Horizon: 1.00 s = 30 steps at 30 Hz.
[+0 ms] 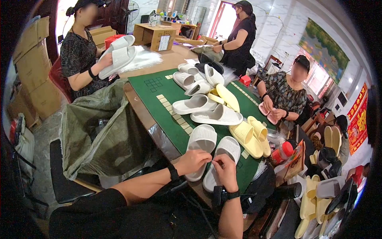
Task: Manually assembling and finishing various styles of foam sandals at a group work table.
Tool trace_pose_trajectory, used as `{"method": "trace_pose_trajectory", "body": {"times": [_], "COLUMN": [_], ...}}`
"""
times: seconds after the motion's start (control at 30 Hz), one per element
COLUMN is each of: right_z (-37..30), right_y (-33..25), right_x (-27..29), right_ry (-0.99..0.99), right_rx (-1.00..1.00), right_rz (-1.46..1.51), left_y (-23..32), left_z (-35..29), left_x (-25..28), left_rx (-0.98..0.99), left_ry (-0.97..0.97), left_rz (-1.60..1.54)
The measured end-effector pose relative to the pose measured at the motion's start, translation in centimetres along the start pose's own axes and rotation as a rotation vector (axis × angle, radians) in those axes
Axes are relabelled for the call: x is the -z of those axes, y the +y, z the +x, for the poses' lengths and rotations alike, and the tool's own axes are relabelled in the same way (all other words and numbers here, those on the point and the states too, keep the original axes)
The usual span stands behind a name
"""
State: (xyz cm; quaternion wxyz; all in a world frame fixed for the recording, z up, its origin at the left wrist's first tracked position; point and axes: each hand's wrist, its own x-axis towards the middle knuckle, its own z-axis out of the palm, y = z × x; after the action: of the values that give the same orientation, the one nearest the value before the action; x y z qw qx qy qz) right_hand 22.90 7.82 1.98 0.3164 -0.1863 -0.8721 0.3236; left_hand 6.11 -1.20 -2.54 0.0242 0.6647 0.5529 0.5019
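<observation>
A pair of light grey slide slippers lies at the near edge of the green tabletop, toes pointing away from me. My left hand rests over the left slipper, thumb and fingers pinched together. Over the right slipper is my right hand, its fingertips also pinched and almost meeting the left ones between the two slippers. Whatever the fingertips hold is too small to make out. Just beyond lie more light grey slippers and a pair of yellow slippers.
A large olive sack hangs open left of the table. Three people stand or sit around the table; one holds grey slippers, another pink ones. A red-lidded jar and piled slippers are on the right.
</observation>
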Motion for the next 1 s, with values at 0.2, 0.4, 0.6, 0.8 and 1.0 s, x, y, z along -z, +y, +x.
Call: {"method": "trace_pose_trajectory", "body": {"times": [0.2, 0.4, 0.6, 0.8, 1.0], "right_z": [0.06, 0.01, -0.02, 0.02, 0.01], "right_y": [-0.04, 0.28, 0.35, 0.57, 0.57], "right_x": [-0.08, -0.16, -0.16, -0.19, -0.31], "right_ry": [-0.013, -0.021, -0.036, -0.048, -0.05], "right_rx": [0.002, 0.005, -0.001, 0.019, 0.008], "right_rz": [0.012, 0.001, -0.001, -0.016, -0.012], "left_y": [0.26, 0.37, 0.26, 0.35, -0.04], "left_z": [0.09, 0.08, 0.15, 0.37, 0.31], "left_x": [0.19, 0.25, 0.38, 0.3, 0.11], "left_rx": [-0.009, -0.01, -0.028, -0.019, -0.028], "left_ry": [0.006, 0.015, 0.004, -0.001, 0.009], "left_rz": [-0.002, -0.024, -0.033, -0.044, -0.042]}}
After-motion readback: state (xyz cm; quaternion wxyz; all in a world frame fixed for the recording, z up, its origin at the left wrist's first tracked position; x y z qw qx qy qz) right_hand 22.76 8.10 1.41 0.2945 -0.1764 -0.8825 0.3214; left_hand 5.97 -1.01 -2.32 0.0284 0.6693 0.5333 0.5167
